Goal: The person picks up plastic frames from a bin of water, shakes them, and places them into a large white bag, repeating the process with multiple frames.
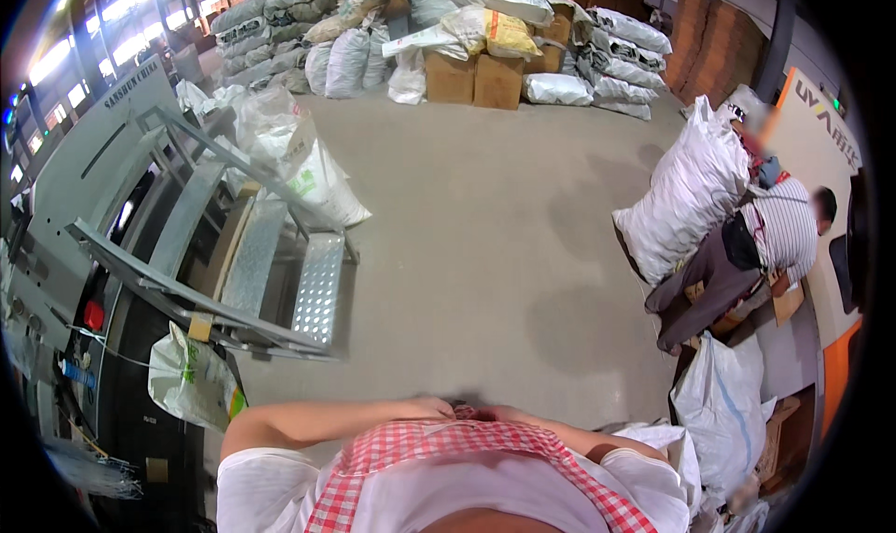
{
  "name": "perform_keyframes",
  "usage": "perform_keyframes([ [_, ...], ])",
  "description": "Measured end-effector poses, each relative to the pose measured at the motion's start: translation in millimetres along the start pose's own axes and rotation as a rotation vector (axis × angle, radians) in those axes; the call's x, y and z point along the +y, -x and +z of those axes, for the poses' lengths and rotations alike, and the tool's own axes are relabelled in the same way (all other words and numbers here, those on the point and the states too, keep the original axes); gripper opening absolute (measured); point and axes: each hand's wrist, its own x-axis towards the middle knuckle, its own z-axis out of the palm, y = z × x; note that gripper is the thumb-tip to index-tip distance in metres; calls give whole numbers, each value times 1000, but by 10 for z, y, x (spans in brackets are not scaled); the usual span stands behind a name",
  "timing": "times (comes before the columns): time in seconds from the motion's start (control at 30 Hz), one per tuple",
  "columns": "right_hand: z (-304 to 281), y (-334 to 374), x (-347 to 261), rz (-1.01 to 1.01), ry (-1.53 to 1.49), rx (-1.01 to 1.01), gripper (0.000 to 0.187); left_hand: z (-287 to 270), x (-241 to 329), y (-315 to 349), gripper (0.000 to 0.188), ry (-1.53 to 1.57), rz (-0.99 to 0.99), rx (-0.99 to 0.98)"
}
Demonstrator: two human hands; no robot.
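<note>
Both my hands are close together in front of my waist, at the upper edge of the red-and-white checked apron [411, 442] I wear. My left hand [427, 408] looks closed, its fingers curled in against a small dark reddish thing [462, 410] that I cannot make out. Facing it from the other side, my right hand [497, 413] lies in shadow. The apron partly covers it, so its fingers do not show clearly.
Metal steps [252, 253] stand at left by a grey machine [93, 150] and an open white sack [191, 374]. At right, a person in a striped shirt [782, 220] bends beside a full white sack [691, 192]. Cartons [497, 81] and stacked sacks [621, 62] line the back.
</note>
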Motion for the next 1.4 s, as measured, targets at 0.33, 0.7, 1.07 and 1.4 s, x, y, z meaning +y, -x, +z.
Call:
perform_keyframes([
  [0.33,-1221,-842,-475,36,17,-67,38,-1295,-172,-191,38,190,-239,144],
  [0.7,-3107,-1779,-605,-35,88,-151,41,-2997,-40,-614,32,627,-46,145],
  [1.07,-4630,-1953,-631,20,158,-188,42,-4281,179,-1496,37,173,-73,147],
  [1.4,-5015,-2057,-395,89,53,84,41,-5110,265,-1955,36,-122,53,-1],
])
